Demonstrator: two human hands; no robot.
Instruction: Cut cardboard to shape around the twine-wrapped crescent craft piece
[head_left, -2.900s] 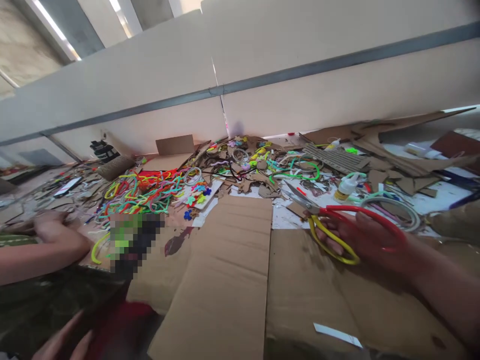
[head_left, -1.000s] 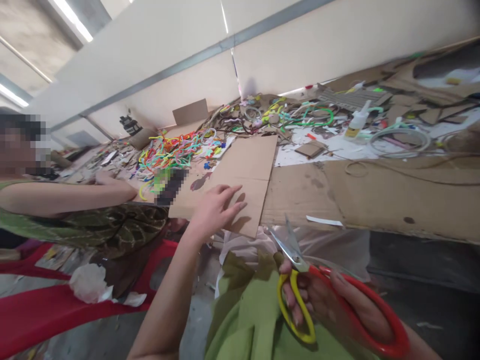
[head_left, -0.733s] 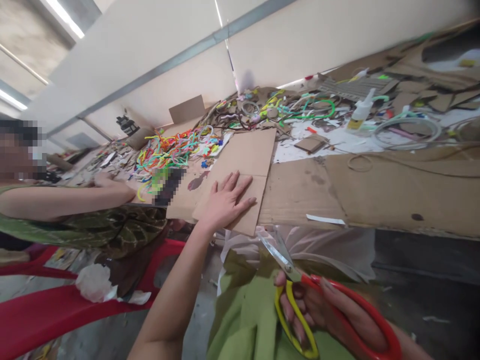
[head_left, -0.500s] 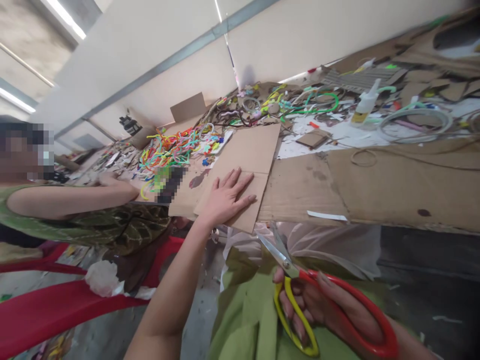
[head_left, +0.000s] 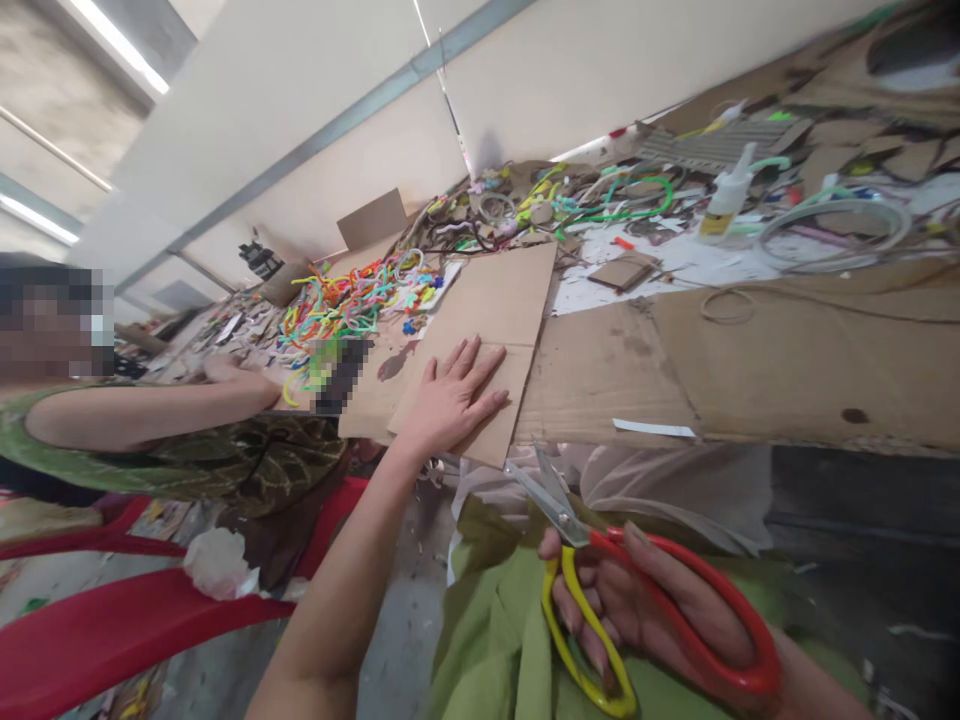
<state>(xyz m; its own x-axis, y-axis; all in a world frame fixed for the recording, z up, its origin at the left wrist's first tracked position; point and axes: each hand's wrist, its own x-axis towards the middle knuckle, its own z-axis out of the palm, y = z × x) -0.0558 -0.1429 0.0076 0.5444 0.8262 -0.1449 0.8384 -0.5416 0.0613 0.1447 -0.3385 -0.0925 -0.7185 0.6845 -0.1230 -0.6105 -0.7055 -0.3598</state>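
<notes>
The oblong brown cardboard sheet (head_left: 501, 290) is laid on the cardboard-covered counter (head_left: 600, 365), its near corner overhanging the edge. It is pressed by the left hand (head_left: 454, 400), whose grip is spread flat with nothing grasped. By the right hand (head_left: 637, 610), its grip curled about the red and yellow handles, metal scissors (head_left: 571, 525) are held with blades parted, near that corner.

Along the near side of the desk (head_left: 600, 370), a layer of stained brown cardboard (head_left: 765, 365). Flat on that, a cardboard sheet (head_left: 491, 300) with one corner past the edge, and to the right a white strip (head_left: 654, 428). Farther back, a cardboard square (head_left: 622, 272), a nozzled bottle (head_left: 726, 205) and a pale coil (head_left: 832, 207); to the left, a heap of colourful strips (head_left: 334, 305).
</notes>
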